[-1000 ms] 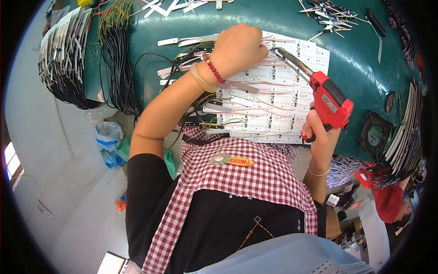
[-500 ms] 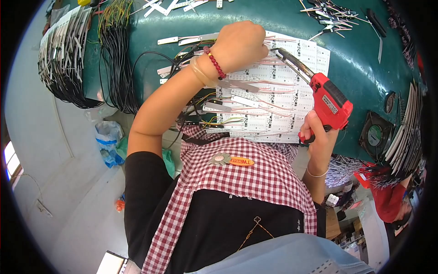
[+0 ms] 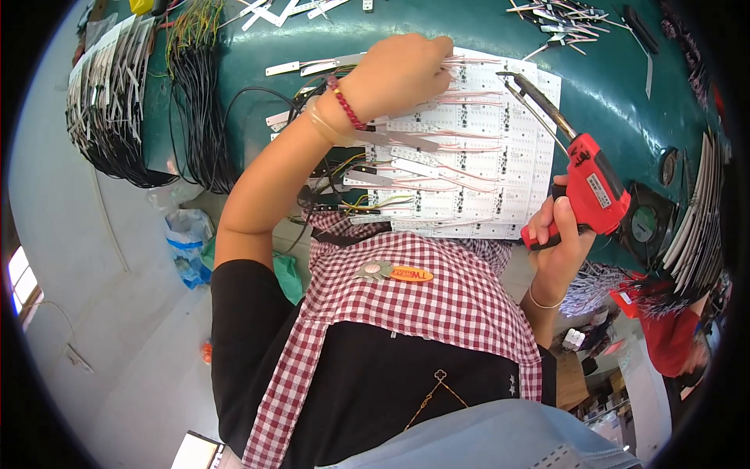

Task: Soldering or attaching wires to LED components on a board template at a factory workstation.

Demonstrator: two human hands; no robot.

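Observation:
My right hand point(image 3: 564, 234) grips a red soldering gun point(image 3: 595, 181) by its handle. The gun's metal tip points up and left, just above the upper part of a white circuit board sheet point(image 3: 517, 176). My left hand point(image 3: 402, 72) lies over the sheet's upper left, thumb and fingers pinched at thin pink wires point(image 3: 478, 60) that come out beside the fingertips. Its palm side is hidden. Below it, more pink wires run across the sheet from several white strips point(image 3: 416, 170) along the left side.
On the green table point(image 3: 273, 35), bundles of black cables point(image 3: 205, 117) and stacked white strips point(image 3: 109, 86) hang at the left edge. Loose wired pieces point(image 3: 558, 23) lie at the far right. A black fan point(image 3: 647, 223) and a pile of grey cables point(image 3: 699, 211) sit right.
My right hand has drawn the soldering gun right and slightly down, with its tip away from my left fingers. My left hand has shifted slightly left, and the sheet has moved a little left.

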